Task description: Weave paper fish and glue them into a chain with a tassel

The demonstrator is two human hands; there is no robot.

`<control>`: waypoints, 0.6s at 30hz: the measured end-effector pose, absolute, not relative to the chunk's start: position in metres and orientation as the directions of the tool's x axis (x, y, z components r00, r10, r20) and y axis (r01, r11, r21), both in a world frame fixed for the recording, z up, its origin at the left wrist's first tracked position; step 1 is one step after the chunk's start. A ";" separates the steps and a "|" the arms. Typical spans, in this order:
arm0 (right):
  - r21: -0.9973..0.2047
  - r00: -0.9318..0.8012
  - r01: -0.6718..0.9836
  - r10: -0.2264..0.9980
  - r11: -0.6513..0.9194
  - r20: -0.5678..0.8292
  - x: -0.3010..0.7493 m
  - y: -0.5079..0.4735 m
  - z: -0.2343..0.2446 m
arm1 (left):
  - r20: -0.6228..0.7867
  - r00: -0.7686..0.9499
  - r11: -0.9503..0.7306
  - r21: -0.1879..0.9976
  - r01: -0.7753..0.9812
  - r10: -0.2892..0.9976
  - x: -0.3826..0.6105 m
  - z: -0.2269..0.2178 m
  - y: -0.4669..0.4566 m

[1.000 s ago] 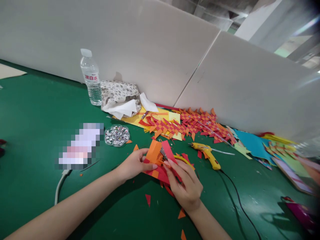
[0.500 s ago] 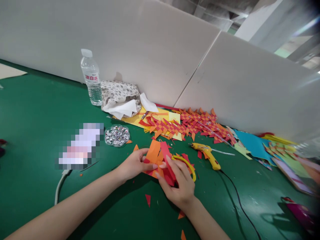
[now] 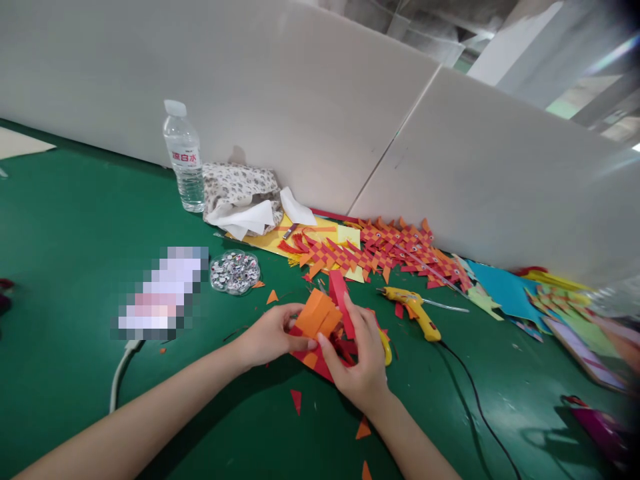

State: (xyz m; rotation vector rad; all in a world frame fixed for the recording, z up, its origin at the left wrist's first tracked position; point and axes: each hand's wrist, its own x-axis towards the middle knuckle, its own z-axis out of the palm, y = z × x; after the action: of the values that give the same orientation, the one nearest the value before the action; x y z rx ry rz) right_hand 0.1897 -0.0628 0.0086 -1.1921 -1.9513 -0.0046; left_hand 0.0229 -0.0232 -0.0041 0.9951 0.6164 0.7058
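Note:
Between my hands is a piece of woven red and orange paper strips, its orange strips bent upward. My left hand pinches its left side between thumb and fingers. My right hand is closed on the right side, thumb at the near edge and fingers along an upright red strip. Scissors with yellow handles lie just behind my right hand, mostly hidden. Red and orange scraps are scattered around on the green table.
A yellow glue gun with a black cord lies at right. Woven paper fish are piled by the wall. A clear box of googly eyes, a phone, a water bottle and a tissue pouch stand left and behind.
The orange strips have been folded over toward me, and the woven piece has turned a little. My right fingers have shifted up along the red strip. Scissors are more covered now.

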 end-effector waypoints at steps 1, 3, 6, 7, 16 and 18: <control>-0.387 -0.212 0.738 0.734 0.553 0.645 0.190 -0.063 0.008 | -0.145 0.620 0.364 0.900 -0.242 0.771 0.023 -0.004 -0.023; -0.385 -0.226 0.734 0.735 0.560 0.639 0.190 -0.062 0.006 | -0.151 0.609 0.366 0.898 -0.246 0.779 0.023 -0.004 -0.023; -0.400 -0.262 0.709 0.744 0.580 0.615 0.192 -0.061 0.004 | -0.151 0.593 0.373 0.887 -0.272 0.791 0.023 -0.004 -0.022; -0.409 -0.280 0.695 0.746 0.591 0.604 0.192 -0.061 0.004 | -0.155 0.584 0.375 0.885 -0.276 0.797 0.023 -0.004 -0.022; -0.417 -0.328 0.654 0.734 0.631 0.595 0.192 -0.062 0.006 | -0.248 0.554 0.434 0.870 -0.233 0.795 0.019 0.002 -0.020; -0.404 -0.336 0.662 0.731 0.632 0.593 0.193 -0.062 0.006 | -0.274 0.558 0.456 0.864 -0.215 0.783 0.017 0.005 -0.019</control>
State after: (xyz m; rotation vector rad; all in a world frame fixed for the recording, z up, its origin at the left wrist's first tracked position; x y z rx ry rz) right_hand 0.1928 -0.0624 0.0058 -1.0860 -2.0773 0.1149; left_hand 0.0167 -0.0193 0.0045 0.8904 0.7446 0.6914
